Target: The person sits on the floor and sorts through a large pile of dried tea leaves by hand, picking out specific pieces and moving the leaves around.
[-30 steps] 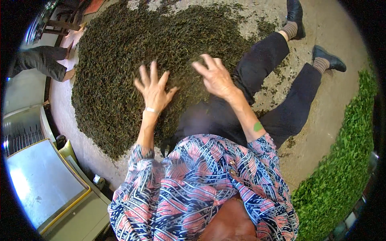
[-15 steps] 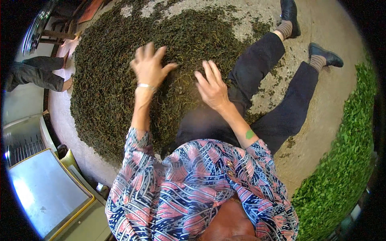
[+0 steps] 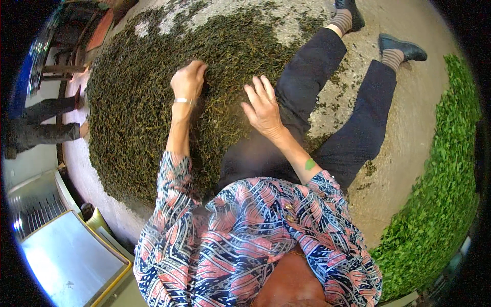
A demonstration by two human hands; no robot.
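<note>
A wide spread of dark, curled leaves [image 3: 133, 117] covers the floor in front of me, with paler yellowish stems showing through. Above its middle is my left hand [image 3: 188, 82], its fingers curled shut; what they hold, if anything, is hidden. My right hand [image 3: 263, 108] is over the leaves beside my bent leg, fingers apart and slightly bent, nothing visible in them. A bright green leaf [image 3: 310, 164] clings to my right forearm. A pale band [image 3: 183, 101] circles my left wrist.
My dark-trousered legs [image 3: 358, 112] stretch to the far right. Fresh green leaves [image 3: 434, 194] lie in a long bank at the right. Another person's legs [image 3: 51, 120] are at the left, above a metal-topped box [image 3: 71, 256] with a yellow edge. Wooden furniture [image 3: 64, 69] stands at the far left.
My left hand has gone from spread fingers to curled ones. My right hand has shifted slightly left, still open. The whole view has turned a little.
</note>
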